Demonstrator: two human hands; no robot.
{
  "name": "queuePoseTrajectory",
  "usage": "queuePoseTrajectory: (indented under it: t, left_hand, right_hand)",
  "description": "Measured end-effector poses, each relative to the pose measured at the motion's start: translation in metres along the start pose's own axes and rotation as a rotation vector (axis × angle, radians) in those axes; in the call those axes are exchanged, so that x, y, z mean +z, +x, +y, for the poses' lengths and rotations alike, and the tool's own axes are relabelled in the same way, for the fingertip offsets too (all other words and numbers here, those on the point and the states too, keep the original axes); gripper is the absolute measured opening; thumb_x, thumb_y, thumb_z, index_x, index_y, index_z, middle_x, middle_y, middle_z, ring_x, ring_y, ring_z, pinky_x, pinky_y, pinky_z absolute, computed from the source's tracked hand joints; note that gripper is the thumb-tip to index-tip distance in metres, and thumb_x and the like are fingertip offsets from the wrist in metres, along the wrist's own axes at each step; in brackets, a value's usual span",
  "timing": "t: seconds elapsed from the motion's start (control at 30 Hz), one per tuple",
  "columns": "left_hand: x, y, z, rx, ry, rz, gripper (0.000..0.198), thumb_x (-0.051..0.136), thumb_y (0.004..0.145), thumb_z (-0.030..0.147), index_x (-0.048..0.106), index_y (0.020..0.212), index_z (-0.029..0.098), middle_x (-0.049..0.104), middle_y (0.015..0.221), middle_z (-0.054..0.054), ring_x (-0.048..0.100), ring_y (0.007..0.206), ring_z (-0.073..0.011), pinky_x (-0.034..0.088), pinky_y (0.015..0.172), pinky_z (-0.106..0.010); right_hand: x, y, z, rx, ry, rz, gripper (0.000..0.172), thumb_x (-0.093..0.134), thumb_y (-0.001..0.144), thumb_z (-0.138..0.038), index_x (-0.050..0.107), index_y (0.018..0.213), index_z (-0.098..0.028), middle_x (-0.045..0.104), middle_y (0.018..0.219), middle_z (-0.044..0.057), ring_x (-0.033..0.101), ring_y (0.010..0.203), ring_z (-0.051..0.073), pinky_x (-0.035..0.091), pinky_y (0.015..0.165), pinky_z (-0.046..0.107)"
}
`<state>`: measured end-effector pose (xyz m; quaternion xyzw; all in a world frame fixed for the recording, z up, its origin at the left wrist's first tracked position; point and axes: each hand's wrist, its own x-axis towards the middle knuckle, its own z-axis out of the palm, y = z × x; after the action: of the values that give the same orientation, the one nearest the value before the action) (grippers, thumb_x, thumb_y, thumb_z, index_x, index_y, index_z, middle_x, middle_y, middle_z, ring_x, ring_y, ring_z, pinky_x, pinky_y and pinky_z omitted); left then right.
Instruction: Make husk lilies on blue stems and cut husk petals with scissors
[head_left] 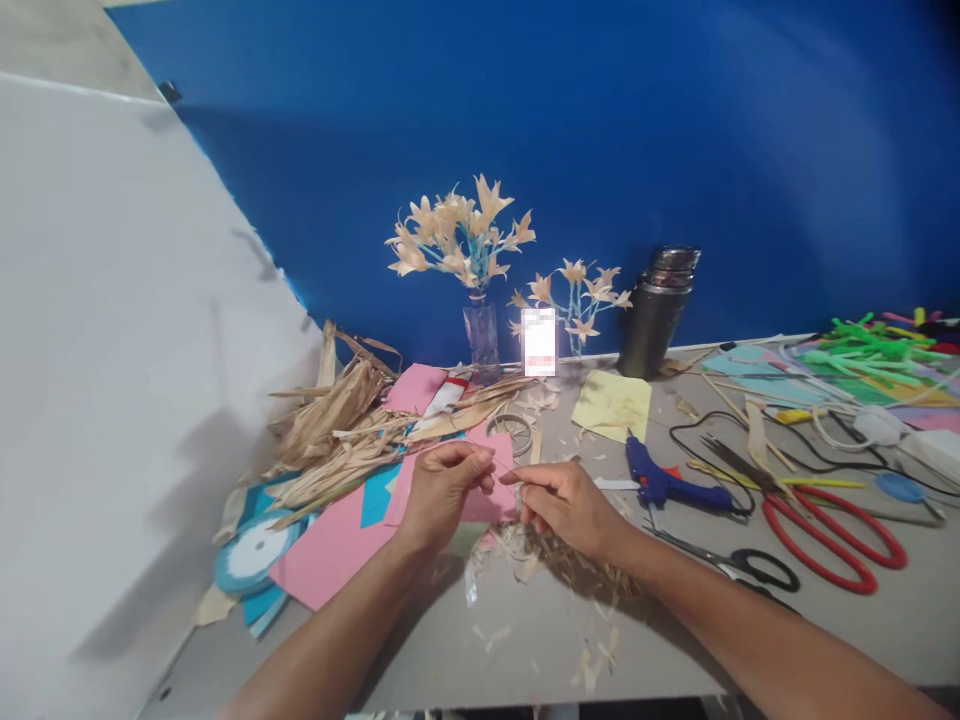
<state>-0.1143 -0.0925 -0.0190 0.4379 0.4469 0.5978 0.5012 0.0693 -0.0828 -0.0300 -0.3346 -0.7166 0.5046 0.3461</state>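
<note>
"Head view is up on my screen; what are the two hands doing?"

"I see the left hand (454,485) with its thumb pressed to its forefinger, pinching a thin strand (503,464). The right hand (562,505) comes in from four o'clock, fingers curled and forefinger reaching for the strand's other end. I cannot tell whether that one grips."

"Where do you have the strand?"

"I have it in the gap between the hands, over the bench (420,660), slanting from ten o'clock toward four. A pink sheet (491,507) shows behind it, and pale shavings (517,550) lie at six o'clock."

"And farther out?"

"At three o'clock I get a blue glue gun (667,482), then red-handled scissors (787,493) beyond it. Dried husks (337,420) heap up between nine and ten, with a ribbon spool (259,550) nearer nine. Pale flowers (465,235) stand in a glass vase (481,335) close to twelve; a dark flask (654,318) leans between one and two."
</note>
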Motion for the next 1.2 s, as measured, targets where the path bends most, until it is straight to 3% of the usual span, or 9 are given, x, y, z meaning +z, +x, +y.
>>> queuePoseTrajectory:
  t: [0.27, 0.37, 0.43, 0.53, 0.67, 0.77, 0.97, 1.07, 1.2]
  left_hand:
    - [0.0, 0.006, 0.001, -0.094, -0.137, 0.057, 0.025, 0.089, 0.057, 0.032, 0.073, 0.063, 0.013, 0.066, 0.062, -0.001, 0.059, 0.052, -0.0097, 0.048, 0.053, -0.022]
    - [0.001, 0.004, -0.001, -0.098, -0.12, 0.067, 0.025, 0.088, 0.059, 0.032, 0.073, 0.064, 0.013, 0.065, 0.059, -0.001, 0.059, 0.053, -0.0098, 0.049, 0.055, -0.022]
    - [0.003, 0.002, -0.002, -0.116, -0.09, 0.058, 0.023, 0.087, 0.061, 0.031, 0.074, 0.066, 0.013, 0.065, 0.059, -0.002, 0.06, 0.054, -0.0107, 0.051, 0.056, -0.023]
    - [0.005, -0.001, -0.004, -0.139, -0.074, 0.046, 0.023, 0.086, 0.063, 0.031, 0.075, 0.069, 0.012, 0.067, 0.061, -0.003, 0.062, 0.056, -0.0122, 0.053, 0.059, -0.024]
    - [0.007, -0.001, -0.005, -0.156, -0.094, 0.055, 0.027, 0.087, 0.06, 0.033, 0.074, 0.067, 0.012, 0.067, 0.061, -0.004, 0.062, 0.057, -0.0129, 0.054, 0.059, -0.025]
    - [0.007, 0.0, -0.003, -0.157, -0.101, 0.053, 0.027, 0.088, 0.058, 0.033, 0.073, 0.064, 0.011, 0.066, 0.062, -0.003, 0.061, 0.056, -0.0121, 0.054, 0.057, -0.024]
    - [0.006, 0.002, -0.001, -0.195, -0.087, 0.055, 0.029, 0.09, 0.055, 0.032, 0.074, 0.066, 0.011, 0.067, 0.061, -0.003, 0.062, 0.056, -0.0126, 0.055, 0.057, -0.024]
    - [0.004, 0.005, -0.003, -0.238, -0.046, 0.083, 0.03, 0.09, 0.053, 0.031, 0.074, 0.067, 0.011, 0.069, 0.065, -0.005, 0.065, 0.059, -0.0145, 0.058, 0.059, -0.025]
    - [0.0, 0.012, -0.005, -0.254, -0.056, 0.143, 0.025, 0.088, 0.057, 0.026, 0.073, 0.071, 0.011, 0.071, 0.068, -0.004, 0.067, 0.062, -0.0146, 0.059, 0.059, -0.024]
  right_hand:
    - [0.003, 0.004, 0.005, 0.096, 0.23, 0.013, 0.023, 0.054, 0.083, -0.028, 0.069, 0.086, -0.011, 0.069, 0.066, 0.004, 0.055, 0.046, 0.011, 0.042, 0.045, 0.02]
    - [0.004, 0.004, 0.009, -0.006, 0.006, 0.106, 0.02, 0.062, 0.083, -0.026, 0.069, 0.096, -0.012, 0.071, 0.076, 0.005, 0.06, 0.057, 0.013, 0.046, 0.054, 0.023]
    - [0.005, 0.002, 0.01, -0.142, -0.252, 0.177, 0.029, 0.069, 0.081, -0.022, 0.067, 0.109, -0.014, 0.071, 0.087, 0.005, 0.063, 0.068, 0.016, 0.047, 0.064, 0.025]
    - [0.006, 0.0, 0.011, -0.277, -0.584, 0.118, 0.023, 0.063, 0.092, -0.021, 0.062, 0.114, -0.014, 0.07, 0.092, 0.008, 0.064, 0.079, 0.02, 0.046, 0.07, 0.029]
    - [0.007, -0.003, 0.008, -0.307, -0.858, 0.008, 0.017, 0.047, 0.102, -0.018, 0.055, 0.115, -0.01, 0.068, 0.093, 0.011, 0.064, 0.082, 0.023, 0.046, 0.07, 0.031]
    - [0.008, -0.005, 0.005, -0.296, -0.955, -0.07, 0.02, 0.046, 0.099, -0.01, 0.051, 0.119, -0.008, 0.067, 0.093, 0.012, 0.063, 0.084, 0.024, 0.047, 0.072, 0.032]
    - [0.004, -0.005, 0.005, -0.288, -1.011, -0.095, 0.02, 0.046, 0.097, -0.007, 0.05, 0.117, -0.01, 0.067, 0.095, 0.011, 0.064, 0.085, 0.024, 0.046, 0.07, 0.032]
    - [0.0, -0.001, 0.006, -0.234, -0.992, -0.071, 0.013, 0.044, 0.104, -0.019, 0.054, 0.111, -0.014, 0.07, 0.093, 0.009, 0.067, 0.084, 0.023, 0.046, 0.067, 0.031]
    - [-0.013, 0.004, -0.004, -0.113, -1.086, -0.06, 0.026, 0.053, 0.102, -0.038, 0.061, 0.107, -0.014, 0.073, 0.09, 0.011, 0.069, 0.076, 0.027, 0.045, 0.059, 0.032]
